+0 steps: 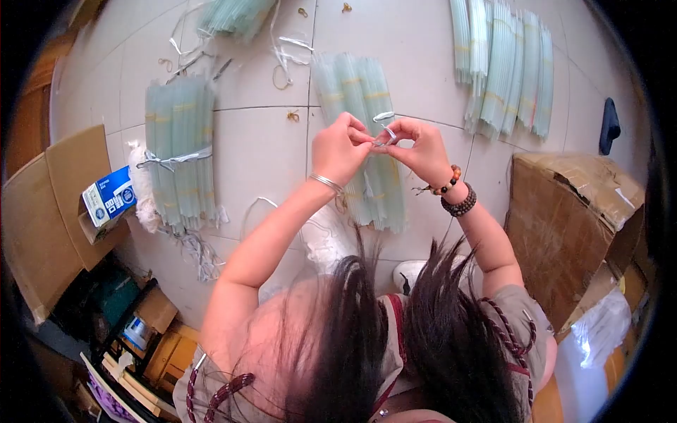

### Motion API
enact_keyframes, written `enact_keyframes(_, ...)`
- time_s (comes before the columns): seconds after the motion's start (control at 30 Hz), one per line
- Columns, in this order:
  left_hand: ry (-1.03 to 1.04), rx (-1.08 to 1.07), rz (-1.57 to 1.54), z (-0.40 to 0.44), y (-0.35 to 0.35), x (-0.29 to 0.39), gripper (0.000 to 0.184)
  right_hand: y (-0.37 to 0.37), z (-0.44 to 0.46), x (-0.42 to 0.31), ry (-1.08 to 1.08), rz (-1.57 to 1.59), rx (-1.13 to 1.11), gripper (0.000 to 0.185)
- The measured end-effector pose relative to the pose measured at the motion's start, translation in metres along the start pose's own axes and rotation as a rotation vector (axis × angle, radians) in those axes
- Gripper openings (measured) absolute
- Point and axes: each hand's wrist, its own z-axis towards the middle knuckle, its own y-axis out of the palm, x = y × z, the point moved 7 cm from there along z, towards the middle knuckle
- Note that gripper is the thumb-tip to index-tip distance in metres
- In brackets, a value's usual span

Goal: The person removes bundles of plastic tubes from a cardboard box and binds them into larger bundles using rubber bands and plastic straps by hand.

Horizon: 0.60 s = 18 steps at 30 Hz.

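Both hands pinch a shiny white plastic strip (384, 116) over a bundle of translucent, pale green sticks or tubes (384, 190) on the tiled floor. My left hand (342, 149) has thumb and fingertips pressed together on one part of the strip. Right beside it, my right hand (422, 149) grips another part, with a small loop standing up near the fingers. Yellow bands circle the sticks in groups. Whether the strip passes fully under the bundle is hidden.
At left lies a similar bundle (180, 123), tied with a white strip. More banded sticks (502, 70) lie at upper right, others (236, 15) at the top. Cardboard boxes stand at left (53, 218) and right (564, 233). Loose strips (201, 255) and rubber bands (293, 115) lie about.
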Motion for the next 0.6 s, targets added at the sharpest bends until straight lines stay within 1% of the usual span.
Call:
enact_keyframes(0.03,-0.022,-0.019,-0.042,0.000,0.002,-0.003,0.026,-0.001,-0.002,0.001,0.003,-0.002,0.023,0.024)
enact_keyframes(0.13,-0.084,-0.066,-0.142,0.005,0.003,-0.014,0.023,-0.006,0.002,0.031,0.162,0.193,0.037,0.028)
enact_keyframes(0.2,-0.125,-0.094,-0.176,0.009,0.004,-0.018,0.022,-0.006,-0.002,0.019,-0.004,-0.038,0.174,0.029)
enact_keyframes(0.23,-0.102,-0.079,-0.141,0.008,0.004,-0.014,0.023,-0.003,-0.003,0.010,-0.089,-0.155,0.243,0.031)
enact_keyframes(0.27,-0.078,-0.067,-0.106,0.004,0.005,-0.010,0.023,0.003,-0.006,0.003,-0.230,-0.305,0.327,0.027)
enact_keyframes(0.3,-0.055,-0.055,-0.072,0.002,0.005,-0.006,0.024,0.006,-0.008,0.000,-0.280,-0.319,0.377,0.026)
enact_keyframes(0.4,0.003,-0.128,-0.198,0.002,0.004,-0.009,0.027,0.012,-0.009,-0.012,-0.431,-0.377,0.500,0.023)
enact_keyframes(0.5,-0.024,-0.310,-0.612,0.011,-0.002,-0.025,0.037,0.013,-0.014,0.004,-0.380,-0.201,0.510,0.022)
enact_keyframes(0.53,0.164,-0.297,-0.320,0.011,-0.013,-0.014,0.042,0.013,-0.014,0.004,-0.374,-0.164,0.494,0.022)
enact_keyframes(0.6,0.364,-0.364,-0.112,0.011,-0.011,-0.005,0.042,0.010,-0.015,0.001,-0.365,-0.093,0.462,0.021)
